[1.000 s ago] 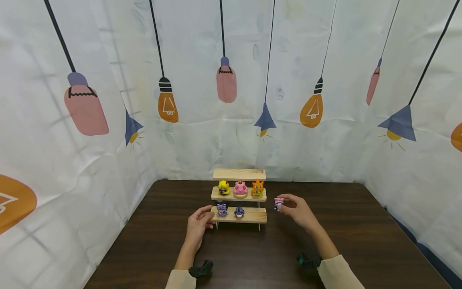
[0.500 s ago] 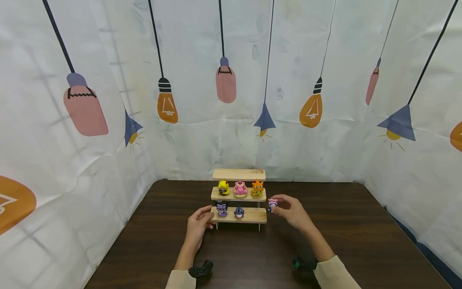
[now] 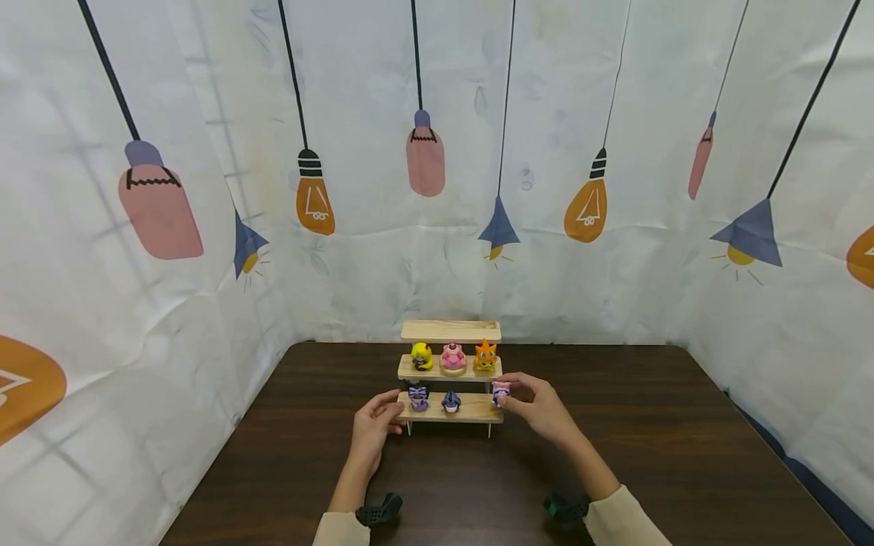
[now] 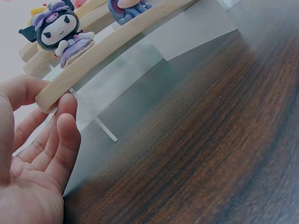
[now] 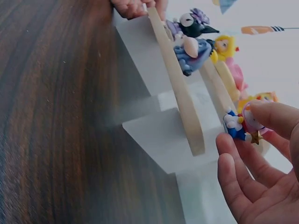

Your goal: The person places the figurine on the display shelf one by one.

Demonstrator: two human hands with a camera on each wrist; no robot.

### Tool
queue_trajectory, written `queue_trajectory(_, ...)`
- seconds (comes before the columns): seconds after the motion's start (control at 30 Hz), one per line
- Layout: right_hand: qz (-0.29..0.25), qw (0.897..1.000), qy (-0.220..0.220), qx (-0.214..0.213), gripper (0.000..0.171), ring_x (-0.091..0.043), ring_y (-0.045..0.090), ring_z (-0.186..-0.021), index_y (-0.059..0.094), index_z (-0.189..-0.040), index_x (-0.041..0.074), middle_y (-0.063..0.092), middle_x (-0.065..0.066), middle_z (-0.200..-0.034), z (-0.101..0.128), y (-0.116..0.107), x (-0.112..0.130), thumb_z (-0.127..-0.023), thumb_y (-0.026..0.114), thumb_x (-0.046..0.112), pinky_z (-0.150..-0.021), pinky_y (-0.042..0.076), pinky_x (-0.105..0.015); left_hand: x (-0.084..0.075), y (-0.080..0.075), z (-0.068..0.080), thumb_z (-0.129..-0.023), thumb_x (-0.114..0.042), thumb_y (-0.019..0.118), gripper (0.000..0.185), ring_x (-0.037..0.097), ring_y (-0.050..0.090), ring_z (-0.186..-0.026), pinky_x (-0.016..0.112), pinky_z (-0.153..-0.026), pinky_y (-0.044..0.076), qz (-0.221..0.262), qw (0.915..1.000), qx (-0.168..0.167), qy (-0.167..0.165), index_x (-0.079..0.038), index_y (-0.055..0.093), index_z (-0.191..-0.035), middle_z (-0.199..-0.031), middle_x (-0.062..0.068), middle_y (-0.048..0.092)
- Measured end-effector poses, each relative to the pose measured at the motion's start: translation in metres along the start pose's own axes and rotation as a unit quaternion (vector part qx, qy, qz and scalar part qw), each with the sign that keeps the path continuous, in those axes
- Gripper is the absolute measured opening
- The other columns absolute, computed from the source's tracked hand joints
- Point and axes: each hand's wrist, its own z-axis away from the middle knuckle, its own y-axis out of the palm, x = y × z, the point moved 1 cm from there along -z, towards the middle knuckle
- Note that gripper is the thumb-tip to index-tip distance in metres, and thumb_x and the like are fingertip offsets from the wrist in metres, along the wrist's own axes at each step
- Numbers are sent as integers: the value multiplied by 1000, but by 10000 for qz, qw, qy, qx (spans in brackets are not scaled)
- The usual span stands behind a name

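Right hand (image 3: 539, 406) pinches a small pink-and-blue figurine (image 3: 501, 392) between thumb and fingertips, just over the right end of the lowest shelf (image 3: 471, 410); contact with the board cannot be told. Left hand (image 3: 374, 425) grips the left end of that shelf, thumb above, fingers below. On the same shelf stand a purple figurine (image 3: 418, 396) and a blue figurine (image 3: 451, 401). Middle shelf (image 3: 437, 372) behind carries yellow (image 3: 421, 355), pink (image 3: 453, 356) and orange (image 3: 485, 354) figures.

The person wears cream long sleeves (image 3: 617, 516), with a black strap (image 3: 379, 511) on each wrist, hands bare.
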Motion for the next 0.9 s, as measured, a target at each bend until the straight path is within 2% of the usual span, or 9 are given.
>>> queue_trajectory(0.17,-25,9999,-45,105,35,-18,66,-87,70,-126,17,72,-10,-113,0,7,0,-93,77,24,-74,56,-25,-1,0,1,-97,-13,70,41,14,68,-71,25,-62,58,29,10000,25,-47,0,62,-135,-91,-1,74)
queue_trajectory(0.4,-95,9997,-151,189,35,-14,62,-86,69,-126,14,72,-11,-112,0,18,-3,-93,76,24,-69,53,-25,-1,-1,0,-96,-12,70,39,14,69,-71,25,-62,57,49,10000,10,-30,-1,64,-133,-89,-1,74)
queue_trajectory(0.53,-101,9996,-205,138,34,-16,60,-84,68,-126,12,72,-12,-110,0,22,-4,-93,76,20,-67,52,-23,0,-1,0,-96,-12,70,38,14,69,-70,25,-62,57,35,10000,-10,-10,0,64,-132,-89,-1,74)
queue_trajectory(0.7,-140,9998,-145,62,34,-21,62,-89,68,-126,11,71,-11,-110,1,27,-1,-93,76,15,-71,51,-22,0,0,0,-96,-13,70,40,14,68,-70,24,-62,57,19,10000,-3,11,1,64,-132,-90,-1,74)
queue_trajectory(0.9,-86,10000,-22,-41,32,-19,60,-87,70,-122,15,71,-7,-107,1,31,-1,-91,78,16,-72,51,-22,0,0,-1,-96,-12,70,39,13,68,-70,24,-62,57,-16,10000,-26,-25,0,64,-132,-91,0,74)
